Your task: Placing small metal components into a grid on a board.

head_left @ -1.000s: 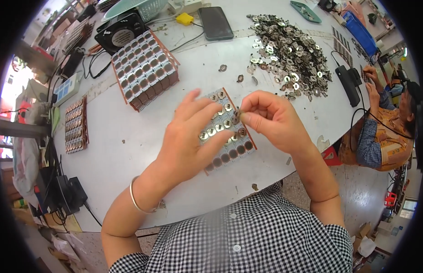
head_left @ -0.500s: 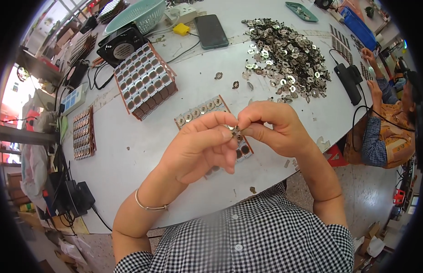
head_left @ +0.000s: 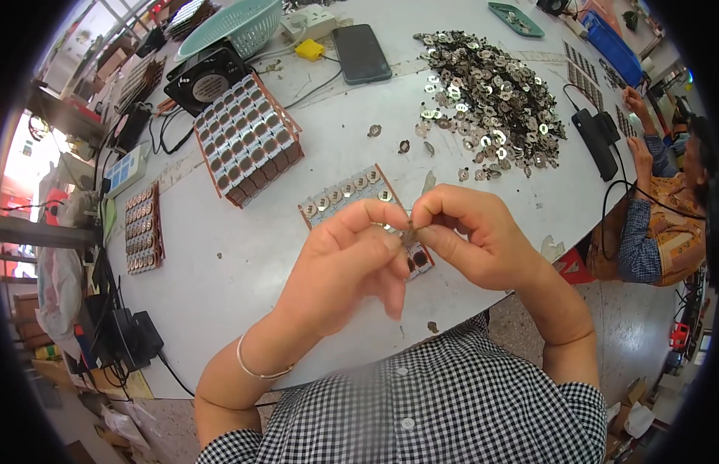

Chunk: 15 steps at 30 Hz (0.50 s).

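My left hand (head_left: pixel 348 259) and my right hand (head_left: pixel 477 233) meet fingertip to fingertip over the near middle of the table. Between their pinched thumbs and forefingers is a small metal piece (head_left: pixel 409 233), mostly covered by the fingers. Under them lies a flat panel (head_left: pixel 328 203) with rows of round positions. Its far row carries shiny metal discs, while dark round spots show by the near right corner; my hands hide much of the rest. Beyond my right hand spreads a large heap of small tabbed metal discs (head_left: pixel 498 100), with a few loose ones nearby.
A stack of similar panels (head_left: pixel 247 143) stands left, beside a black fan (head_left: pixel 207 83). A smaller stack (head_left: pixel 143 232) lies further left. A phone (head_left: pixel 362 54), teal basket (head_left: pixel 235 27) and cables are at the back. A black power strip (head_left: pixel 594 143) and another person (head_left: pixel 661 224) are right.
Both hands have come slightly nearer to me and stay pinched together. The left hand's lower fingers have swung down. A thin translucent scrap now shows beyond the right hand.
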Tool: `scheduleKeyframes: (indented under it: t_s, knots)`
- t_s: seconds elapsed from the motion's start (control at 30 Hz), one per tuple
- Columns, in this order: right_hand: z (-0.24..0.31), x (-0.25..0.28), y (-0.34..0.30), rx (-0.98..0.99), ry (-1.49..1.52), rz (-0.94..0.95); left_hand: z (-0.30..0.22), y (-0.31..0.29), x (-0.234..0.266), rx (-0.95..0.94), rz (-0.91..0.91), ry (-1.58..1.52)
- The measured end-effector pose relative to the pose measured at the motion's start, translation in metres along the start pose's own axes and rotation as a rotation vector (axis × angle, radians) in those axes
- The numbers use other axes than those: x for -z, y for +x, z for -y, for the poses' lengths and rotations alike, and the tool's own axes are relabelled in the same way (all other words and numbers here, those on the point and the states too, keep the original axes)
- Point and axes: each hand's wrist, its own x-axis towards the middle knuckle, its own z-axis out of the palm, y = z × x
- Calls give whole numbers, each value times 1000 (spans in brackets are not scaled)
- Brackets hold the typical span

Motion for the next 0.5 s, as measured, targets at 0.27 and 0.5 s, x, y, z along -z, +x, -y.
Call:
scheduleKeyframes:
  t_s: [0.27, 0.5]
  knots:
    - [2, -11, 4, -243, -25, -126, 19, 14, 11, -762, -325, 1338]
    - [3, -12, 8, -173, -164, -119, 11, 20, 19, -957, -317, 1606]
